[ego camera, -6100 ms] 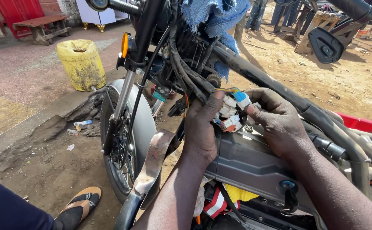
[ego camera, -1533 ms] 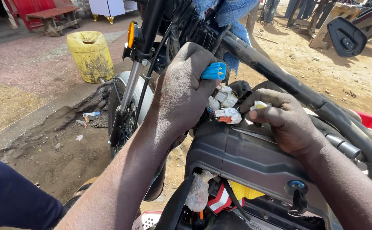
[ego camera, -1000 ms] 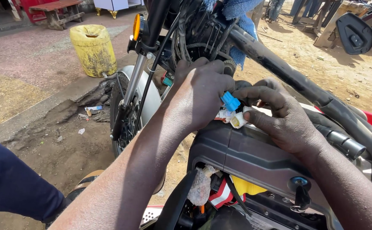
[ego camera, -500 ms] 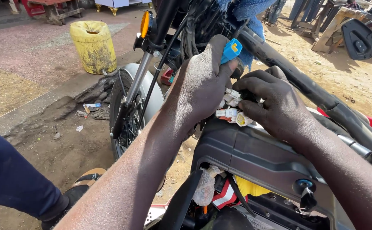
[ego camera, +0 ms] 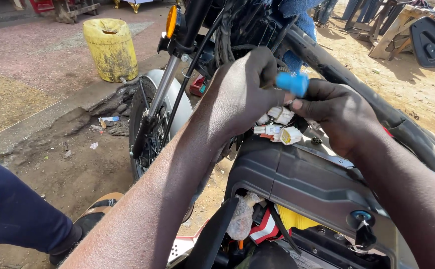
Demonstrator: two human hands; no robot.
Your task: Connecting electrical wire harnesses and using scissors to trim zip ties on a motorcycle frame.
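Both hands on the bike's wiring

Left hand [ego camera: 242, 92] and right hand [ego camera: 339, 114] pinch a small blue plastic connector [ego camera: 292, 82] above the white plug cluster [ego camera: 277, 127].

Both forearms are bare to the edge of view; no sleeves, gloves, watch or rings show. The left hand [ego camera: 242, 94] and right hand [ego camera: 339, 117] are uncovered. The lower left shows a dark navy cloth trouser leg [ego camera: 15, 211] and an open tan sandal with black straps [ego camera: 95, 214].
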